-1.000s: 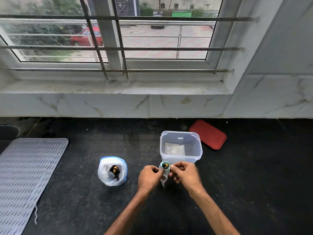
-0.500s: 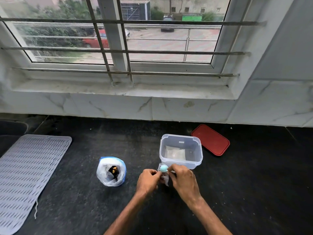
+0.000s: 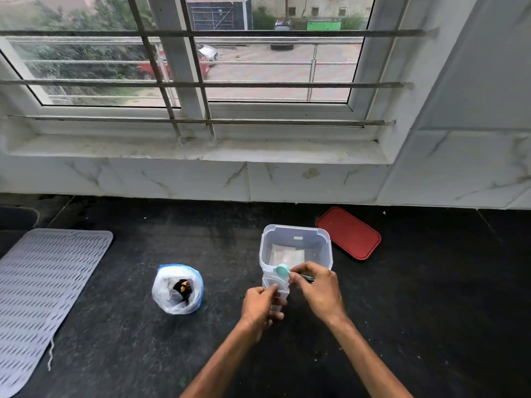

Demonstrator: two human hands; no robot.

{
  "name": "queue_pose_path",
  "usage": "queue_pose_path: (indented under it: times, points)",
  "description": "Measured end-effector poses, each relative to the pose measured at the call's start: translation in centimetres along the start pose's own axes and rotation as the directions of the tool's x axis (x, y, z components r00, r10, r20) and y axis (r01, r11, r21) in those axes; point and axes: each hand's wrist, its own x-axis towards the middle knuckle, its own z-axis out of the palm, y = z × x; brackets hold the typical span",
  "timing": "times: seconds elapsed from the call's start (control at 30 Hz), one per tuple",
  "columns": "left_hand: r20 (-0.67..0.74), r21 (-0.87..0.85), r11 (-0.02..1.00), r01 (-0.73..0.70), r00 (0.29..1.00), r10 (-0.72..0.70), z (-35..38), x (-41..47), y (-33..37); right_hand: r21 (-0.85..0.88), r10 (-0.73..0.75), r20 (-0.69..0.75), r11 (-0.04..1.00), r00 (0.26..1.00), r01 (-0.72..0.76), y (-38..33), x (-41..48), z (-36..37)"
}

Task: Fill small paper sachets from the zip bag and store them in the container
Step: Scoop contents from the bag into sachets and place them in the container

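The small teal plastic spoon your right hand holds has tipped; your left hand pinches the limp white paper sachet by its mouth.

Daylight comes through a barred window onto a white marble sill above a black stone counter. White veined tiles line the wall. A grey ribbed mat lies at the counter's left. Outside, a red car stands beyond a railing.

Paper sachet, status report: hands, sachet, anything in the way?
Left hand holds small white paper sachet. Right hand pinches small teal spoon at its mouth. Clear plastic container open just behind, nothing in between.
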Motion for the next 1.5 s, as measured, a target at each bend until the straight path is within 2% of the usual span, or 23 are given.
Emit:
queue_pose_path:
  times: [0.13, 0.23, 0.3, 0.37, 0.43, 0.53, 0.6, 0.63, 0.67, 0.73, 0.83, 0.9, 1.13, 1.2, 1.3, 1.4, 1.5]
  points:
    - [0.013, 0.036, 0.999, 0.025, 1.0, -0.025, 1.1, -0.7, 0.8, 0.041, 0.004, 0.001, 0.999, 1.0, -0.004, 0.3, 0.2, -1.0]
    - [-0.009, 0.074, 0.997, -0.006, 1.0, 0.007, 0.2, -1.3, 0.5, 0.061, -0.008, 0.002, 0.998, 1.0, 0.008, -0.2, 0.2, -1.1]
    - [-0.083, 0.094, 0.993, -0.074, 0.993, 0.082, -1.4, -1.5, 0.3, 0.097, -0.019, 0.029, 0.995, 0.999, 0.016, -0.8, 0.3, -0.6]
    - [-0.243, 0.118, 0.979, -0.168, 0.951, 0.193, -3.9, -1.6, 0.1, 0.111, -0.051, 0.075, 0.993, 0.996, 0.042, -1.9, 0.2, 0.5]
    - [-0.451, 0.094, 0.964, -0.249, 0.852, 0.264, -6.8, -1.8, 0.1, 0.121, -0.084, 0.119, 0.99, 0.989, 0.07, -3.3, -0.2, 1.8]
    - [-0.734, 0.178, 0.924, -0.338, 0.58, 0.354, -12.1, -2.0, 0.0, 0.105, -0.176, 0.204, 0.982, 0.963, 0.157, -5.8, -0.8, 5.6]
    - [-0.792, 0.299, 0.898, -0.323, 0.44, 0.422, -15.3, -1.7, -0.3, 0.065, -0.208, 0.259, 0.978, 0.943, 0.197, -6.9, -1.2, 8.8]
    - [-0.791, 0.361, 0.892, -0.273, 0.417, 0.448, -17.0, -1.1, -0.4, 0.041, -0.206, 0.281, 0.978, 0.937, 0.203, -7.5, -1.3, 10.8]
    - [-0.775, 0.413, 0.887, -0.205, 0.432, 0.461, -18.1, -0.5, -0.7, 0.014, -0.195, 0.298, 0.98, 0.934, 0.2, -7.7, -1.4, 12.3]
    - [-0.724, 0.455, 0.884, -0.111, 0.532, 0.439, -19.8, 1.1, -0.9, -0.064, -0.164, 0.317, 0.979, 0.934, 0.194, -8.5, -1.5, 15.4]
    - [-0.623, 0.401, 0.913, -0.077, 0.708, 0.333, -20.5, 2.7, -0.1, -0.209, -0.099, 0.31, 0.963, 0.945, 0.17, -9.1, -1.4, 18.6]
    - [-0.567, 0.386, 0.919, -0.081, 0.765, 0.305, -20.7, 3.6, 0.3, -0.28, -0.063, 0.293, 0.948, 0.954, 0.149, -9.2, -1.1, 20.0]
    - [-0.492, 0.438, 0.895, -0.081, 0.812, 0.314, -22.0, 5.9, 1.0, -0.468, -0.014, 0.249, 0.873, 0.968, 0.133, -9.1, 0.0, 22.9]
    - [-0.456, 0.462, 0.883, -0.087, 0.83, 0.321, -22.5, 6.4, 0.9, -0.468, 0.001, 0.242, 0.876, 0.97, 0.116, -9.2, 0.3, 23.6]
    - [-0.41, 0.463, 0.88, -0.109, 0.854, 0.321, -23.3, 6.9, 0.8, -0.399, 0.056, 0.206, 0.916, 0.977, 0.032, -9.4, 0.3, 24.4]
    - [-0.37, 0.458, 0.878, -0.14, 0.868, 0.331, -23.7, 7.2, 1.0, -0.258, 0.134, 0.12, 0.961, 0.984, -0.099, -9.7, 0.2, 24.7]
    - [-0.345, 0.457, 0.876, -0.156, 0.876, 0.336, -24.2, 7.5, 1.2, -0.14, 0.249, 0.102, 0.962, 0.963, -0.234, -8.9, 0.6, 25.4]
